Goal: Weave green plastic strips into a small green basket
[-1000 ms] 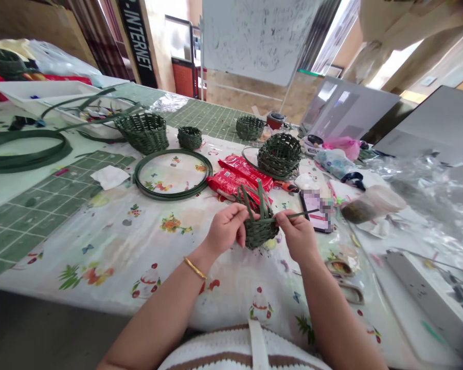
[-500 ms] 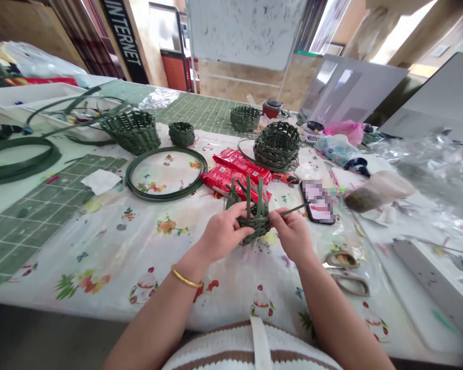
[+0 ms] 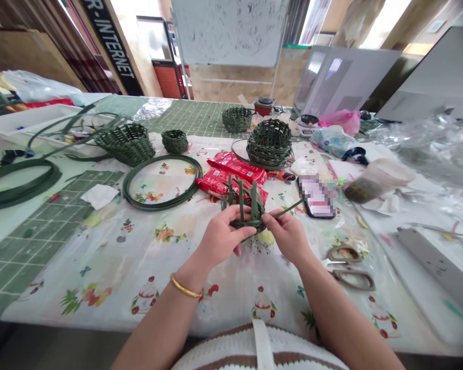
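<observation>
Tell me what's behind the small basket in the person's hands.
Red packets lie just behind the small basket, with a larger woven basket farther back. The upright strips partly cover the packets, and whatever sits directly behind the small basket's woven wall is hidden.

Two hands [image 3: 221, 234], at least five woven baskets [image 3: 254, 202], two coils [image 3: 54, 177], one phone [image 3: 317, 199], one bracelet [image 3: 183, 290]

My left forearm [image 3: 164, 311] slants in from lower left | my left hand [image 3: 218, 235] is curled, thumb [image 3: 244, 234] held apart below its bent fingers [image 3: 233, 211] | my right forearm [image 3: 337, 303] slants in from lower right | my right hand [image 3: 289, 237] pinches with thumb and forefinger | both hands near each other, apart
</observation>
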A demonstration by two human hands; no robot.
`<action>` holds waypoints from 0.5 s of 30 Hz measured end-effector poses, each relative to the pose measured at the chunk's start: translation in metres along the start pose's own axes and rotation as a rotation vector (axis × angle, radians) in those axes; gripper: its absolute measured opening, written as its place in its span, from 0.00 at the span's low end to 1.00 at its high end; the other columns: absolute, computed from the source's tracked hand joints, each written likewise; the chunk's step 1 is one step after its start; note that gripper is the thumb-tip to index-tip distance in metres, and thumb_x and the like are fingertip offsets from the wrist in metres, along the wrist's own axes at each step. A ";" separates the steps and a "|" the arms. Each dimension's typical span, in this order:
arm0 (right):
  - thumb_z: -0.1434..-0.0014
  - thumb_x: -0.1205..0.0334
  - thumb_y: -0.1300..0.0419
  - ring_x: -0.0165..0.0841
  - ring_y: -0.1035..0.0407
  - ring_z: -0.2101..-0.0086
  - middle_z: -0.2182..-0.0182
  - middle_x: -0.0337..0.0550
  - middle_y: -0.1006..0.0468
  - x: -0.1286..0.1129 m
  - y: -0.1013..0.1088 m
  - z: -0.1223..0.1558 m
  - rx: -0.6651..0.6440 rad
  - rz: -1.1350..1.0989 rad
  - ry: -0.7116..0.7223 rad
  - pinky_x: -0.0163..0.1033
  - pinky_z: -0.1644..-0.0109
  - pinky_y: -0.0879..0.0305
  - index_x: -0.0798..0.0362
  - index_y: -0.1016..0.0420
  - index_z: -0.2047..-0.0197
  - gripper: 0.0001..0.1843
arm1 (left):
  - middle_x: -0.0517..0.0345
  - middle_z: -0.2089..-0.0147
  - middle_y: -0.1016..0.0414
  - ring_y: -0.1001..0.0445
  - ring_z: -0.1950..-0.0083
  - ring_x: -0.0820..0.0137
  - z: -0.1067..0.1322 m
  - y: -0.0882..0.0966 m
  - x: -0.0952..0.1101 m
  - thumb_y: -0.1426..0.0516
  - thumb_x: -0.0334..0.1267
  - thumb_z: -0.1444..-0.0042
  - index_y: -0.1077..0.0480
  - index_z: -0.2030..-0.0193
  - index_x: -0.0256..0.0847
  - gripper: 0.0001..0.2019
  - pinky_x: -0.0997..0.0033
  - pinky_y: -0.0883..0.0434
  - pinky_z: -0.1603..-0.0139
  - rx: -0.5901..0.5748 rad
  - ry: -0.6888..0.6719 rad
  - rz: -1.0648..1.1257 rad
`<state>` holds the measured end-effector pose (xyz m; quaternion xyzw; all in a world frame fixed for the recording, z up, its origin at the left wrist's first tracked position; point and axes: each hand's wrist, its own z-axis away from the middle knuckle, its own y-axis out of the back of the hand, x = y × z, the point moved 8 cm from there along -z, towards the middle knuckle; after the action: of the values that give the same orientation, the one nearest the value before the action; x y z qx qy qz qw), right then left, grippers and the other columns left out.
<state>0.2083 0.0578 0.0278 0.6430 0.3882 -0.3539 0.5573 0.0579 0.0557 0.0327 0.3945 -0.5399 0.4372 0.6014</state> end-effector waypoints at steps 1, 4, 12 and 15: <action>0.43 0.49 0.46 0.33 0.34 0.73 0.76 0.40 0.27 -0.003 -0.002 0.002 -0.007 0.020 0.009 0.37 0.69 0.39 0.52 0.29 0.70 0.15 | 0.56 0.59 0.24 0.35 0.87 0.82 0.000 -0.001 0.000 0.39 0.36 0.53 0.32 0.56 0.40 0.16 0.81 0.38 0.90 0.018 0.007 -0.004; 0.42 0.53 0.46 0.34 0.33 0.71 0.74 0.41 0.26 -0.012 -0.005 0.007 -0.004 0.080 0.053 0.38 0.66 0.39 0.52 0.30 0.70 0.13 | 0.66 0.79 0.29 0.38 0.90 0.81 0.000 0.002 -0.003 0.39 0.38 0.52 0.33 0.67 0.38 0.08 0.82 0.43 0.92 0.139 -0.003 -0.028; 0.42 0.50 0.48 0.29 0.39 0.78 0.81 0.36 0.34 0.003 -0.017 0.002 -0.047 -0.088 -0.044 0.34 0.73 0.44 0.52 0.33 0.76 0.18 | 0.69 0.90 0.37 0.37 0.91 0.75 -0.007 0.016 -0.013 0.42 0.41 0.48 0.34 0.71 0.38 0.09 0.79 0.41 0.88 0.197 -0.084 -0.014; 0.44 0.48 0.47 0.27 0.44 0.81 0.84 0.33 0.38 0.009 -0.022 0.002 -0.078 -0.188 -0.099 0.33 0.76 0.48 0.52 0.34 0.78 0.19 | 0.69 0.90 0.36 0.35 0.90 0.74 -0.008 0.018 -0.015 0.42 0.41 0.48 0.35 0.70 0.38 0.09 0.78 0.39 0.87 0.144 -0.066 -0.026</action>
<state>0.1925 0.0589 0.0102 0.5635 0.4322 -0.4204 0.5647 0.0430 0.0674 0.0173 0.4579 -0.5214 0.4539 0.5590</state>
